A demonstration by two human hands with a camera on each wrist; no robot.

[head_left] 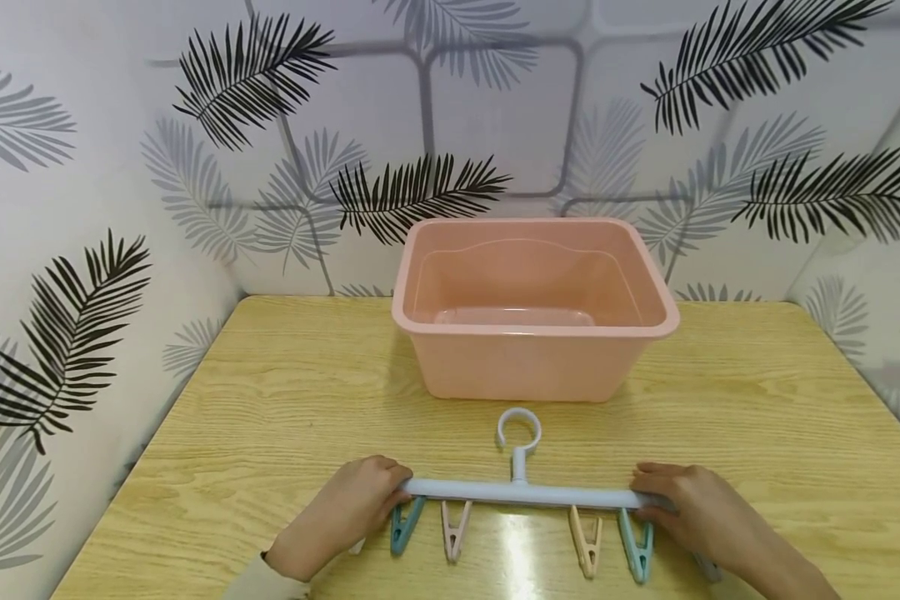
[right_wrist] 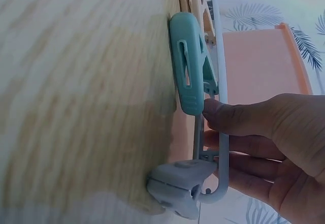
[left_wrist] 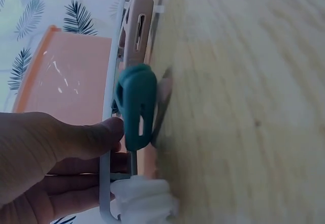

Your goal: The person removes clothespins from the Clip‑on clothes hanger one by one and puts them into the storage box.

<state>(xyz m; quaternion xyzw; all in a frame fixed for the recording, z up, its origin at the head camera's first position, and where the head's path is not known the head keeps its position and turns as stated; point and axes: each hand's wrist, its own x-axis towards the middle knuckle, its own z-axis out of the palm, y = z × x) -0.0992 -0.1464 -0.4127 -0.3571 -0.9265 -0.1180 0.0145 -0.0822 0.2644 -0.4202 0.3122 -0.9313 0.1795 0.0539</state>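
A pale blue clip hanger (head_left: 521,493) with a round hook spans the space between both hands, close over the table. My left hand (head_left: 360,496) grips its left end, thumb on the near side and fingers behind, as the left wrist view shows. At the other end my right hand (head_left: 693,517) holds the bar the same way. Clothespins line the bar: dark teal (left_wrist: 137,99) and pinkish (head_left: 455,531) toward the left, cream (head_left: 587,542) and light teal (right_wrist: 187,56) toward the right. A white clip (left_wrist: 144,198) and a grey clip (right_wrist: 183,183) sit at the ends, mostly hidden in the head view.
Behind the hanger, a pink plastic basin (head_left: 525,367) stands on the wood-grain table (head_left: 285,383), near the back edge. Leaf-patterned wall covering (head_left: 495,125) rises behind and along the sides of the table.
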